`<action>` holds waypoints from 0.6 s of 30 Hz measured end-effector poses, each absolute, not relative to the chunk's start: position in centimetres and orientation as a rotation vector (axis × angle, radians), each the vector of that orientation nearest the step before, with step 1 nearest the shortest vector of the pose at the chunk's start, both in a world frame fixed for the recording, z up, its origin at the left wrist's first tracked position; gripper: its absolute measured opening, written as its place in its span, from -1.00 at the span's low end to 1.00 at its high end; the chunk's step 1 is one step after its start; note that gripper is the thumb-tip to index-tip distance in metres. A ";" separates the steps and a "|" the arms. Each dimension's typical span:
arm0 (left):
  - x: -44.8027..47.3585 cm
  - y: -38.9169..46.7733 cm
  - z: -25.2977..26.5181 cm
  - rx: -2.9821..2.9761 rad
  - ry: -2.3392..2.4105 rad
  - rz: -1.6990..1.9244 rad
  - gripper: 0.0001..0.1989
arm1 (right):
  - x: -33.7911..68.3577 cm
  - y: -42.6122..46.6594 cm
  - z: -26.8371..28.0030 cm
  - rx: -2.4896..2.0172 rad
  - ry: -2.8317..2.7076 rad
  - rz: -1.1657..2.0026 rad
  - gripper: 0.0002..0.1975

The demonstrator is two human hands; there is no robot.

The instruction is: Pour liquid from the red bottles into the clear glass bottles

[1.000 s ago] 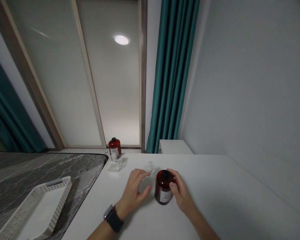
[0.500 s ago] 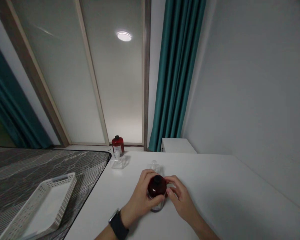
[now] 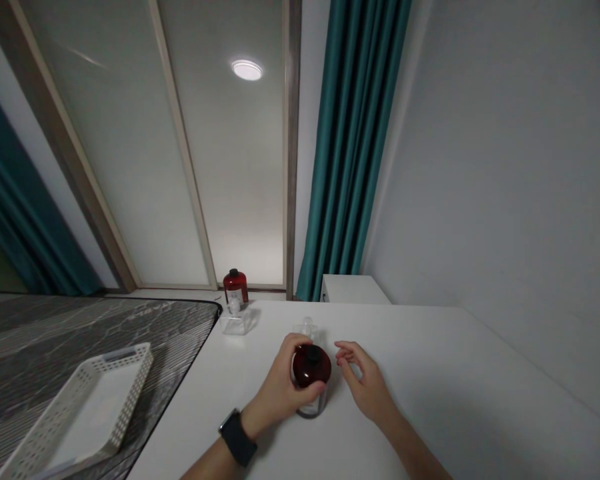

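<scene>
My left hand (image 3: 285,385), with a dark watch on its wrist, is wrapped round a dark red bottle (image 3: 312,367) with a black cap. The bottle looks upright on the white table, and its label is mostly covered by my fingers. To the right of it, my right hand (image 3: 361,379) hovers apart, fingers loosely curled with a gap to the thumb and nothing between them. Just behind the bottle stands a small clear object with a rounded top (image 3: 307,327), partly hidden by my left hand.
A second red bottle (image 3: 235,287) with a black cap stands at the table's far left corner, behind a clear holder (image 3: 234,324). Left of the white table (image 3: 410,400), a white perforated basket (image 3: 125,407) lies on a grey patterned surface. A white cabinet (image 3: 355,289) stands beyond the far edge.
My right hand has come off the bottle and moved slightly right, its fingers loosening. My left hand keeps hold of the bottle, which has barely shifted.
</scene>
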State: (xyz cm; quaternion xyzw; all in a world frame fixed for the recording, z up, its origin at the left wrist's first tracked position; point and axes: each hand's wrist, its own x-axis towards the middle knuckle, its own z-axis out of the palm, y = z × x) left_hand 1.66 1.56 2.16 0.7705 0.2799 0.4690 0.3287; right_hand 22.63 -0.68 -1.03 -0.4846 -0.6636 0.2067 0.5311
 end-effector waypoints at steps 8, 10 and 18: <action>2.3 0.9 1.6 1.881 0.811 1.231 -0.43 | 22.9 -0.4 -1.1 -1.200 -1.574 0.466 -0.73; 2.8 0.7 1.3 1.877 0.809 1.276 -0.45 | 22.9 -0.3 -1.2 -1.206 -1.579 0.465 -0.73; 3.2 0.5 0.5 1.824 0.827 1.246 -0.41 | 22.9 -0.4 -1.0 -1.218 -1.568 0.444 -0.73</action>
